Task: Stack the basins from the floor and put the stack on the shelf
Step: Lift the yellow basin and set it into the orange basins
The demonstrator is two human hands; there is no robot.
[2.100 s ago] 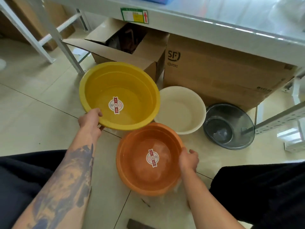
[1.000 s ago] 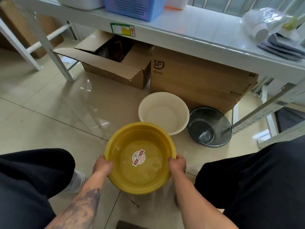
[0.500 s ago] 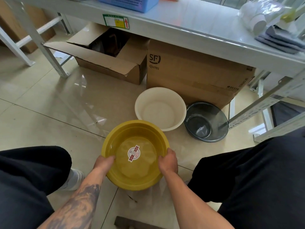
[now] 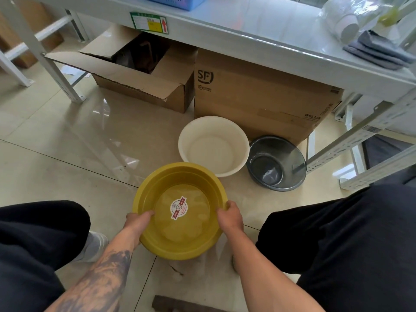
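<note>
A yellow basin (image 4: pixel 180 235) with a round red-and-white sticker inside sits low between my knees. The orange basin is hidden under it. My left hand (image 4: pixel 137 221) grips its left rim with fingers inside the bowl. My right hand (image 4: pixel 230 218) grips its right rim. A cream basin (image 4: pixel 213 146) stands on the floor just beyond. A dark grey see-through basin (image 4: pixel 276 163) leans tilted to its right, against a cardboard box. The white shelf (image 4: pixel 258 25) runs across the top of the view.
A closed SF cardboard box (image 4: pixel 258 97) and an open box (image 4: pixel 139 73) sit under the shelf. On the shelf are a blue basket (image 4: pixel 177 0), folded grey cloths (image 4: pixel 378 52) and a plastic bag (image 4: pixel 351 16). A metal rack upright (image 4: pixel 360 136) slants at right. A dark strip (image 4: pixel 180 305) lies on the tiles.
The yellow basin was carried from the left and set down into the orange basin, which is now hidden. Since then both hands have shifted on its rim, the left fingers reaching inside.
</note>
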